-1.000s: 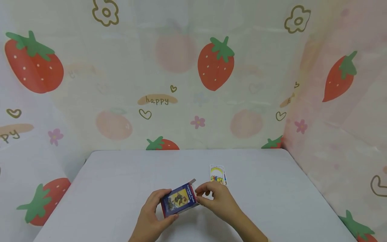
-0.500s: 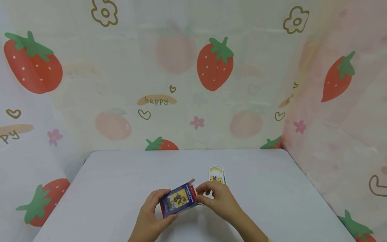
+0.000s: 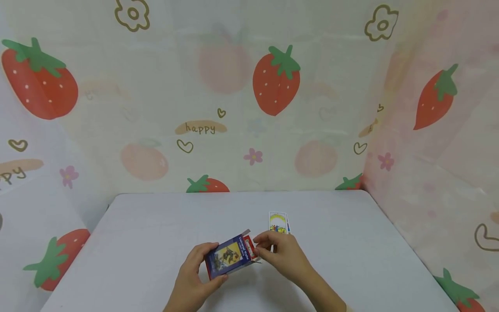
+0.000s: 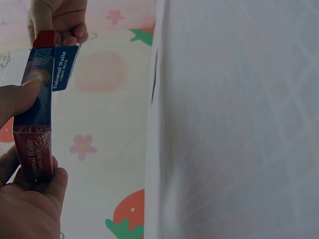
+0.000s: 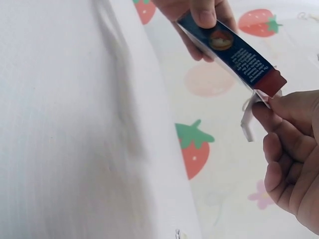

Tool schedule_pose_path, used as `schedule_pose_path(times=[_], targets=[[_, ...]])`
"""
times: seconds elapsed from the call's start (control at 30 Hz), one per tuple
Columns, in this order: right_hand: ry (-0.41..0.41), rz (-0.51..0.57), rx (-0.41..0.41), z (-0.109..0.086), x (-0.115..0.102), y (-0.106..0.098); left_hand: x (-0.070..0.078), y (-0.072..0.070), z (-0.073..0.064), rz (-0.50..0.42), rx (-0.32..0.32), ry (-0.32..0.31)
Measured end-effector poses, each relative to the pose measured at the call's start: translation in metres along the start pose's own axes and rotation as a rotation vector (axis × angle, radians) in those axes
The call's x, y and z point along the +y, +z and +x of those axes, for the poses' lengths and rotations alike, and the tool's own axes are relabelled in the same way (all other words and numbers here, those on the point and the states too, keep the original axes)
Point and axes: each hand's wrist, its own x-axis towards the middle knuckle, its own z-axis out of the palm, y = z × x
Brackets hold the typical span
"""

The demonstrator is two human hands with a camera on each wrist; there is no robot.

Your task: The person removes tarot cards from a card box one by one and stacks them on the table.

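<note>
My left hand [image 3: 192, 274] grips a blue tarot card box [image 3: 226, 258], thumb along one side and fingers along the other. It is tilted, with its open end to the right. The end flap [image 4: 65, 68] stands folded out in the left wrist view, and a small red side flap [image 5: 270, 83] shows in the right wrist view. A red-and-white card [image 3: 248, 245] sticks partly out of the box; the rest of it is hidden inside. My right hand [image 3: 286, 259] pinches its outer end between thumb and index finger, the other fingers curled.
Beyond my right hand, a small stack of picture cards [image 3: 277, 220] lies face up on the white-covered table [image 3: 156, 234], its near end hidden by the hand. A strawberry-print cloth [image 3: 234, 95] hangs behind the table and along both sides.
More of the red-and-white card shows outside the box's open end, and my right fingers have shifted slightly away from the box. My left hand holds the box nearly still.
</note>
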Motion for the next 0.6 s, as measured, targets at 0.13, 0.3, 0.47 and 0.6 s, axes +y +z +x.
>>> schedule_pose_path(times=[0.13,0.3,0.47,0.6], targets=[[0.005,0.011,0.009,0.0000,-0.0012,-0.0019,-0.0007,-0.0001,-0.0003,0.002,0.001,0.014],[0.010,0.002,0.016,-0.0001,-0.0030,-0.0047,-0.0001,-0.0004,-0.0006,0.011,0.008,0.034],[0.009,0.004,0.026,0.0002,-0.0027,-0.0074,0.0011,-0.0004,-0.0001,0.009,0.006,0.016],[-0.004,0.011,0.043,0.0004,-0.0018,-0.0098,0.0024,-0.0006,0.0000,-0.007,-0.003,-0.011]])
